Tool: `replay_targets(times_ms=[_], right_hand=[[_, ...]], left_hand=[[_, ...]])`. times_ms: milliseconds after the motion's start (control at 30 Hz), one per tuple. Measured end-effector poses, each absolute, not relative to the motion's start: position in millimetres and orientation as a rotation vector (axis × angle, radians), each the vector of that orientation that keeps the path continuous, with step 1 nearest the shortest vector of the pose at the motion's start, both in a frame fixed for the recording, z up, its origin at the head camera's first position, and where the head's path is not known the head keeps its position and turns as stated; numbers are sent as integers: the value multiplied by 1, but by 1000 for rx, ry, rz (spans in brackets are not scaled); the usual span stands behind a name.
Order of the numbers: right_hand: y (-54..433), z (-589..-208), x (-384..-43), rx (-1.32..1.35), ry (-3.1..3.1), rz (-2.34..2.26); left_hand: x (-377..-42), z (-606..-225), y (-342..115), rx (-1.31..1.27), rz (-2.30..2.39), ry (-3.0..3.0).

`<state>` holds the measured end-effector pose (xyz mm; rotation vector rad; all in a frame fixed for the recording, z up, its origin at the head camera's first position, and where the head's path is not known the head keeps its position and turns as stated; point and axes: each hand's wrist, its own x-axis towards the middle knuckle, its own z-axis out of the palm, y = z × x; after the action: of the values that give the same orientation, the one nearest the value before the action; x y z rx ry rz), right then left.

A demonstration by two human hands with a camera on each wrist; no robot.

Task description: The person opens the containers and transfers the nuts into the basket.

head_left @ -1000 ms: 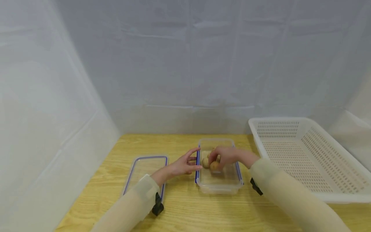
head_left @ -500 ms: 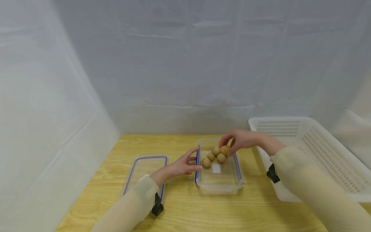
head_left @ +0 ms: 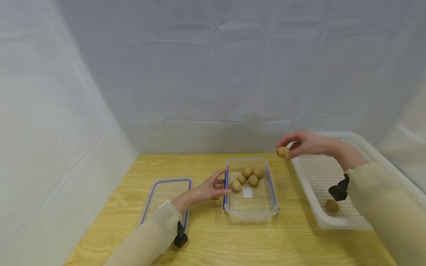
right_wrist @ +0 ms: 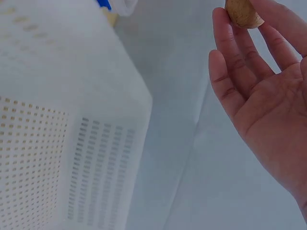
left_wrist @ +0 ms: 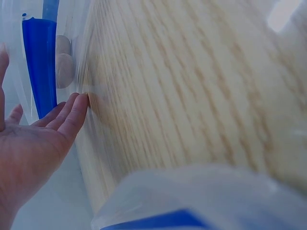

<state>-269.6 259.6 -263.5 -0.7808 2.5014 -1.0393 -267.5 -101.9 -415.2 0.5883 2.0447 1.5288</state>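
My right hand (head_left: 307,143) pinches a walnut (head_left: 283,152) between thumb and fingertips, above the table between the clear box and the white basket. The same walnut (right_wrist: 243,13) shows at the top of the right wrist view. Several walnuts (head_left: 253,180) lie in the far half of the clear plastic box (head_left: 251,217), beside a small white label (head_left: 247,192). My left hand (head_left: 208,190) rests against the box's left side, its fingers fairly straight and spread; the left wrist view shows fingertips at the wall below a blue clip (left_wrist: 41,67).
A large white perforated basket (head_left: 307,188) stands at the right, with one walnut (head_left: 332,206) near its front left corner. A clear lid with a blue seal (head_left: 166,188) lies on the wooden table (head_left: 213,236), partly under my left forearm. White sheeting (head_left: 213,74) encloses the table.
My right hand has lifted a walnut out of the box and carried it right and up toward the basket. The left hand has stayed at the box's side.
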Motion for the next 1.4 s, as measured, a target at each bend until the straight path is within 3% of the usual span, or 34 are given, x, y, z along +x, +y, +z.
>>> replay_targets(times_ms=[533, 1400], right_hand=[[342, -297, -285, -474, 2636, -1082], [360, -361, -279, -348, 2433, -959]], left_hand=[[-269, -417, -101, 583, 1527, 2037], [-267, -415, -100, 560, 1509, 2054]])
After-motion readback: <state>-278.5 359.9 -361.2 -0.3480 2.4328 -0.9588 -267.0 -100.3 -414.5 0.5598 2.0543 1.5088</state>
